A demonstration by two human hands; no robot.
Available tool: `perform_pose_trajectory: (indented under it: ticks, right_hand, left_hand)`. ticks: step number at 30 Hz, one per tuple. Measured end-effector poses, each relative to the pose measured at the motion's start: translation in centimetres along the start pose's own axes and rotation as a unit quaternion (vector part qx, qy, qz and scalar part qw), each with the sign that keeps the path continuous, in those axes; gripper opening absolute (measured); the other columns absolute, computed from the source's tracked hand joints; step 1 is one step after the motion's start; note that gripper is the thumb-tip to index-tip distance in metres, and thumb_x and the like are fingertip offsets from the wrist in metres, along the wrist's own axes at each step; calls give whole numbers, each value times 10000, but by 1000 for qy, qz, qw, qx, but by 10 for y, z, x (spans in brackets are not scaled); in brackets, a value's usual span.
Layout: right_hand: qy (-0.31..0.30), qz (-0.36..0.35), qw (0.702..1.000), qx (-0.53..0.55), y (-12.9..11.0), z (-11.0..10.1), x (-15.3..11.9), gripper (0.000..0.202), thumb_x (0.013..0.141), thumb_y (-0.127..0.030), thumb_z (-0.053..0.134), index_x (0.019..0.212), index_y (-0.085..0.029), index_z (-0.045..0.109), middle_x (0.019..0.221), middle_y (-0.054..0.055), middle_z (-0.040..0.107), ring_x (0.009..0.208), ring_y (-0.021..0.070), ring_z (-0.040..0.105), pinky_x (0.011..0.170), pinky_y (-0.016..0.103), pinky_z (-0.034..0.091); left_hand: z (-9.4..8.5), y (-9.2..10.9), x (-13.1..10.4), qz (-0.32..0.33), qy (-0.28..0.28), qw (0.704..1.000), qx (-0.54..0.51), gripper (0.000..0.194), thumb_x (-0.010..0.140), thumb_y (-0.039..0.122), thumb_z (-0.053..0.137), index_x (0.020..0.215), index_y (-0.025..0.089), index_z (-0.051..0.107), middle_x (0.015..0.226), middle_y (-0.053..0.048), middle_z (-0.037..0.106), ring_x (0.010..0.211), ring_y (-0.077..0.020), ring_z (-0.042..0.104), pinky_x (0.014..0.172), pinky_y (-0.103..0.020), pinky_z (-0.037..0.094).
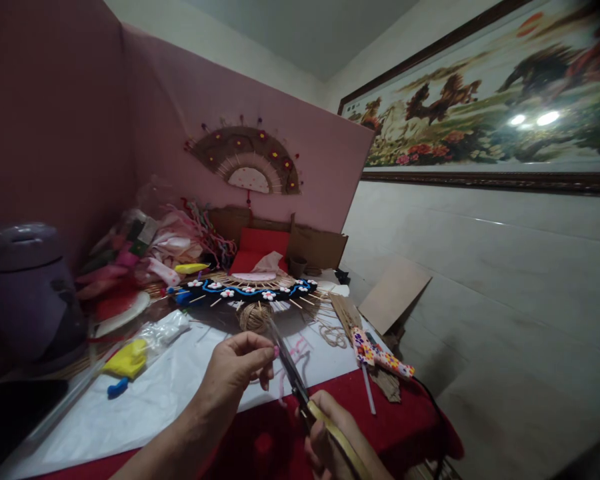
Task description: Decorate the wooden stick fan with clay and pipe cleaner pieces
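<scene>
My left hand [243, 363] pinches a small bit of pink strand [276, 351] between thumb and forefinger. In my right hand [335, 430] is a pair of scissors [294, 375] with pale yellow handles, its blades pointing up and away, close beside the pinched pink bit. Loose pink strands [301, 347] lie on the white sheet behind the blades. Just beyond my hands sits a ball of twine [255, 317]. Behind it is a fan [240, 291] of sticks with a black band, white flowers and a blue wavy line.
Left stand a purple container [27, 287], a yellow lump in plastic [126, 359] and a blue piece [117, 388]. A patterned glue gun [380, 353] lies right, near cardboard [395, 293]. Another fan [250, 157] hangs on the pink board. Red cloth [275, 440] covers the table's near edge.
</scene>
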State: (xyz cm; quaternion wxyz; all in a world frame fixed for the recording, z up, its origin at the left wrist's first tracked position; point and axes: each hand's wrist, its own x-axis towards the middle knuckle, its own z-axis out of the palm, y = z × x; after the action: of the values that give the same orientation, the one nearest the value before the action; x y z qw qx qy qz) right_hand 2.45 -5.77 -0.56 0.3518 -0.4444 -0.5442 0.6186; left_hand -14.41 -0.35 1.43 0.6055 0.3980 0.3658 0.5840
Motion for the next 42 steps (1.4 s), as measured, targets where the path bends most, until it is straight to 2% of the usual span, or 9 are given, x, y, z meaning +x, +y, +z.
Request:
perform_pose_trajectory:
  ticks: [9, 15, 20, 25, 28, 30, 32, 35, 42]
  right_hand:
    - [56, 126, 987, 84, -28, -25, 1, 448, 716, -591, 593, 877, -200, 442, 681, -45, 490, 431, 21, 397, 364, 112, 262]
    - [70, 67, 979, -177, -27, -37, 46, 223, 678, -175, 497, 898, -157, 528, 490, -86, 408, 362, 65, 345, 370, 175, 272]
    - [148, -101, 837, -517, -30, -30, 68, 192, 664, -62, 467, 795, -126, 592, 775, 78, 645, 722, 167, 580, 621, 237, 374]
    - [195, -69, 737, -643, -28, -13, 81, 281, 756, -84, 456, 984, -97, 620, 921, 160, 668, 848, 246, 624, 674, 284, 400]
    - [205, -67, 695, -686, -31, -7, 81, 230, 809, -139, 458, 872, -97, 675, 887, 184, 664, 849, 279, 611, 651, 316, 408]
    - [210, -123, 709, -661, -39, -3, 75, 250, 848, -184, 450, 774, -122, 680, 834, 162, 659, 839, 255, 597, 672, 313, 409]
    - [195, -232, 765, -569, -51, 0, 67, 245, 879, -200, 438, 789, -153, 661, 822, 103, 646, 826, 201, 583, 718, 292, 409]
    - [81, -353, 850, -383, -65, 6, 61, 150, 873, -207, 496, 897, -189, 643, 873, 37, 615, 824, 141, 562, 730, 249, 421]
    - [-30, -323, 940, -103, -47, 8, 82, 91, 775, -266, 653, 813, -184, 666, 761, -3, 556, 613, 104, 550, 520, 221, 447]
  left_hand:
    - [0, 9, 3, 10, 71, 996, -61, 265, 473, 213, 810, 655, 102, 653, 555, -8, 600, 435, -91, 518, 403, -200, 375]
    - [-1, 10, 2, 22, 72, 995, -68, 242, 488, 211, 799, 645, 100, 653, 548, -10, 596, 443, -87, 516, 415, -199, 378]
    - [-2, 11, 2, 27, 73, 994, -73, 248, 482, 212, 804, 652, 101, 661, 567, -14, 606, 447, -89, 521, 410, -200, 377]
    - [-2, 12, 1, 27, 59, 995, -70, 249, 492, 218, 807, 656, 101, 660, 572, -19, 611, 459, -92, 530, 421, -201, 383]
    - [-2, 12, 0, 31, 49, 996, -68, 252, 509, 219, 804, 671, 101, 652, 572, -15, 607, 460, -91, 532, 422, -200, 384]
    - [-3, 12, 0, 34, 44, 996, -67, 265, 518, 213, 802, 698, 110, 637, 571, -6, 603, 458, -91, 534, 418, -198, 381]
    - [-3, 12, -1, 39, 40, 996, -72, 286, 530, 200, 797, 737, 127, 614, 570, 12, 595, 454, -89, 533, 411, -193, 376]
    - [-4, 13, -1, 43, 24, 996, -80, 306, 556, 194, 784, 777, 146, 577, 566, 30, 585, 436, -81, 518, 397, -185, 364]
    - [-4, 18, -2, 10, 2, 996, -92, 373, 534, 192, 778, 807, 158, 526, 514, 33, 576, 376, -76, 475, 353, -176, 329]
